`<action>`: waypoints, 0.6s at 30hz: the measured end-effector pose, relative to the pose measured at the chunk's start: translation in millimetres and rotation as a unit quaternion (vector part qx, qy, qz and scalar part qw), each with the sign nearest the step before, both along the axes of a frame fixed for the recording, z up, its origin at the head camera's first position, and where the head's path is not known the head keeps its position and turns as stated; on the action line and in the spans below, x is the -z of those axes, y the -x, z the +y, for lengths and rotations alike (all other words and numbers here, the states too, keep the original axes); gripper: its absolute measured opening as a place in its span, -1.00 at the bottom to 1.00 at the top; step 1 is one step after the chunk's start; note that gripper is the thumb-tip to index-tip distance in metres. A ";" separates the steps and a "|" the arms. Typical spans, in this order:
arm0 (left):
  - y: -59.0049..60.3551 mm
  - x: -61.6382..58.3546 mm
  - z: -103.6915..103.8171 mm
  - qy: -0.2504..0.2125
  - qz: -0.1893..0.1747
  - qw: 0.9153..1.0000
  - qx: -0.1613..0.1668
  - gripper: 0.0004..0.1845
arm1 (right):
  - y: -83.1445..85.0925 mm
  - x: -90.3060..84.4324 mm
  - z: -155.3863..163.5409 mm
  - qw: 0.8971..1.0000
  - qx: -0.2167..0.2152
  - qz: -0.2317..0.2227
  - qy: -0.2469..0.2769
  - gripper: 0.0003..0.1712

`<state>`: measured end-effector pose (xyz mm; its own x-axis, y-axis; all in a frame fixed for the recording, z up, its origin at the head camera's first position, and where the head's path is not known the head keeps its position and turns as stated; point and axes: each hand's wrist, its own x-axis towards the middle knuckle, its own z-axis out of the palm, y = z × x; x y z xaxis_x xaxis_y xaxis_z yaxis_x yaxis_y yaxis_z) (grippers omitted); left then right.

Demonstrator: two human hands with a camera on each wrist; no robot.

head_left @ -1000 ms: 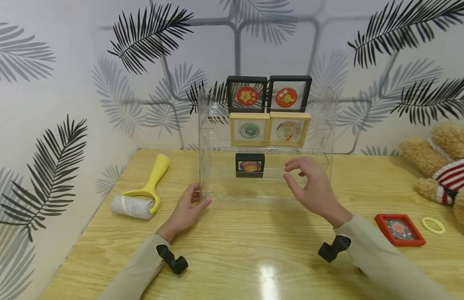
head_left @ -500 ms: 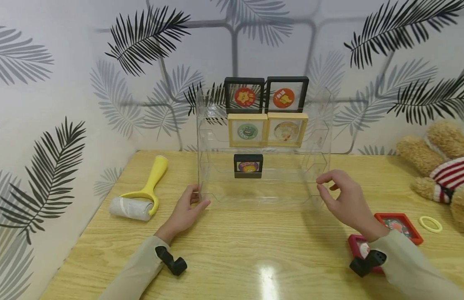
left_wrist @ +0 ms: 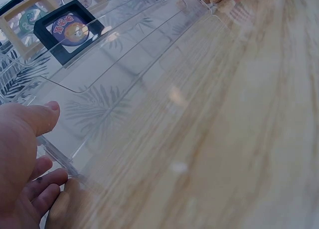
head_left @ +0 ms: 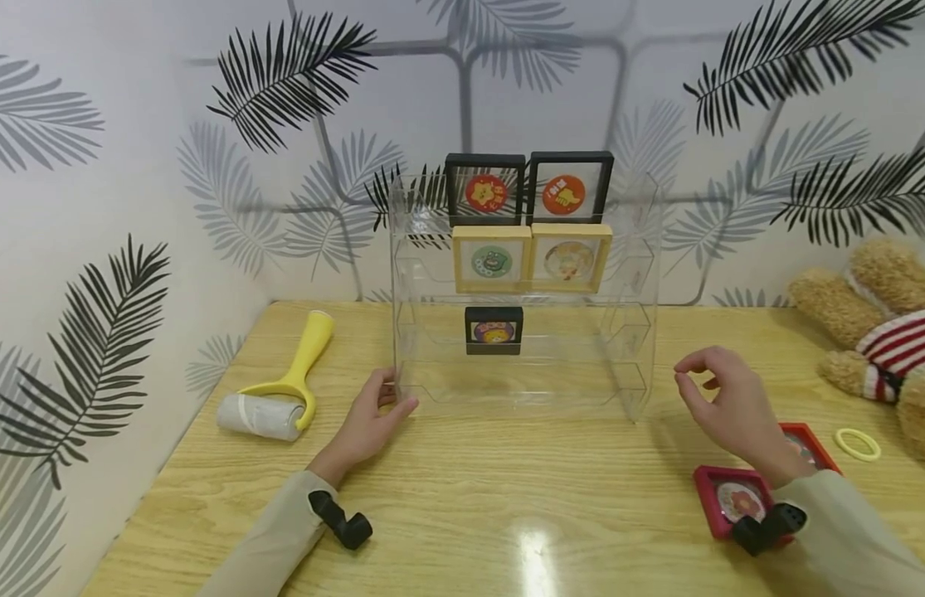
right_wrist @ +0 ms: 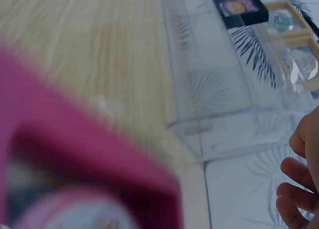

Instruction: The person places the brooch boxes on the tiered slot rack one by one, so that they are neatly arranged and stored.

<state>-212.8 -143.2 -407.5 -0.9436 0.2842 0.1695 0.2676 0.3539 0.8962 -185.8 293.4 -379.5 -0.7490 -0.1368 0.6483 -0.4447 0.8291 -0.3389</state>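
A clear acrylic display rack (head_left: 567, 385) stands on the table against the wall. My left hand (head_left: 367, 427) holds its lower left side; in the left wrist view the thumb (left_wrist: 42, 115) is in front and the fingers lie by the side panel. Two black photo frames (head_left: 567, 157) fill the top tier, two yellow frames (head_left: 494, 286) the one below, and a small black frame (head_left: 494, 348) a lower tier. To the right of the rack, my right hand (head_left: 731, 410) hovers with loosely curled fingers, holding nothing. A magenta frame (head_left: 708, 497) lies below it, partly hidden by the wrist camera.
A red frame (head_left: 824, 448) lies partly behind the right wrist. A yellow ring (head_left: 858, 444) and a teddy bear (head_left: 906, 332) in a striped top are at the far right. On the left lies a yellow-handled lint roller (head_left: 283, 398).
My right hand has moved right, away from the front of the rack, to above the red and magenta frames. The magenta frame has come into sight. My left hand stays at the rack.
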 end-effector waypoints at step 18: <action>-1.1 -1.3 1.4 -0.007 0.009 1.000 0.008 -0.49 | -18.9 13.3 89.4 0.986 0.017 -0.134 -0.099 -0.82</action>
